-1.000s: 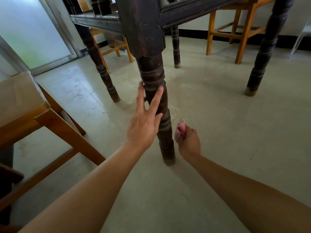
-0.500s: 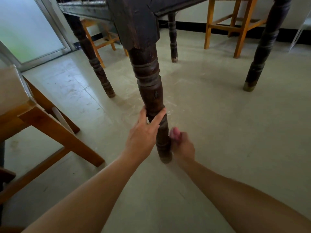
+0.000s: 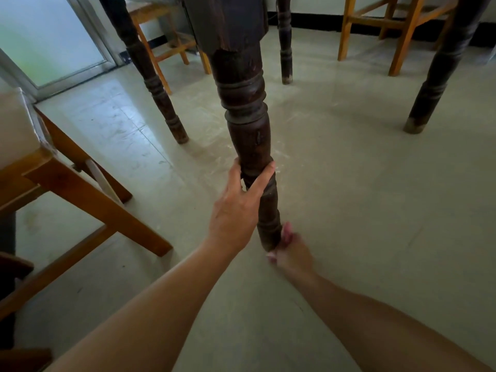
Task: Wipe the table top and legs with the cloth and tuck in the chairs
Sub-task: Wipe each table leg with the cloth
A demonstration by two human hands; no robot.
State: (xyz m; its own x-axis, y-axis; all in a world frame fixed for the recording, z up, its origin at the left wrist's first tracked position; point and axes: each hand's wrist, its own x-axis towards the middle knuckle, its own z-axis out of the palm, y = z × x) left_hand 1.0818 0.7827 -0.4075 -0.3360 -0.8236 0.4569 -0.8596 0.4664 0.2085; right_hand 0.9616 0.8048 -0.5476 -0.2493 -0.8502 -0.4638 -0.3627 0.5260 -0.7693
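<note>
A dark turned wooden table leg [image 3: 248,124] stands in the middle of the view, reaching the floor near its foot. My left hand [image 3: 236,208] rests against its lower part, fingers straight, two of them spread on either side of the leg. My right hand [image 3: 291,255] is low at the foot of the leg and grips a pink cloth [image 3: 285,233], which presses on the leg's right side just above the floor. Most of the cloth is hidden in the fist.
Three more dark table legs [image 3: 158,95] [image 3: 285,41] [image 3: 437,76] stand behind. A light wooden chair [image 3: 88,194] is close on the left. Two other wooden chairs [image 3: 397,28] [image 3: 166,47] stand at the back. A glass door is at far left.
My right hand has slid the cloth down the leg to its foot. My left hand has moved down the leg, and the view has come closer.
</note>
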